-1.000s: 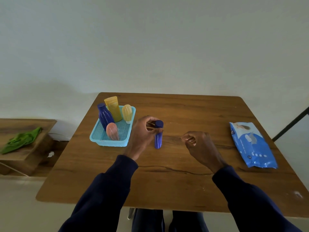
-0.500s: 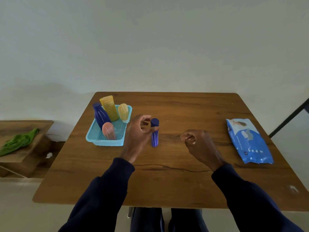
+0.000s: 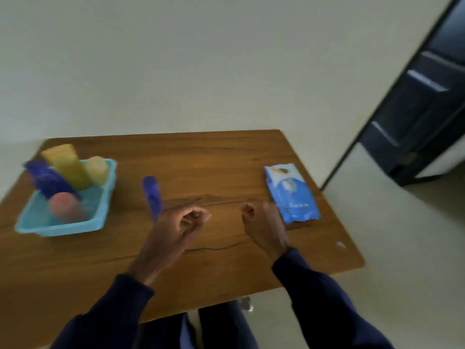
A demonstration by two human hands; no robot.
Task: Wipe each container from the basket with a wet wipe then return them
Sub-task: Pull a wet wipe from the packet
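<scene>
A slim blue container [image 3: 152, 196] stands by itself on the wooden table [image 3: 219, 157], right of the turquoise basket [image 3: 100, 210]. The basket holds a dark blue bottle [image 3: 49, 181], a yellow tube [image 3: 69, 165], a pale yellow container [image 3: 97, 170] and a pink one [image 3: 66, 207]. My left hand [image 3: 181, 225] hovers just right of the slim container, fingers loosely curled, holding nothing. My right hand [image 3: 263, 222] is also loosely curled and holds nothing, its knuckles close beside the blue wet wipe pack [image 3: 290, 191]. The frame is blurred.
A dark door [image 3: 427, 96] stands open at the right, past the table's right edge. A small white mark [image 3: 341, 245] lies near the table's front right corner. A long crack [image 3: 214, 248] runs across the tabletop below my hands.
My left hand let go of the slim blue container and moved right of it. The view swung to the right. My right hand now sits nearer the wipe pack.
</scene>
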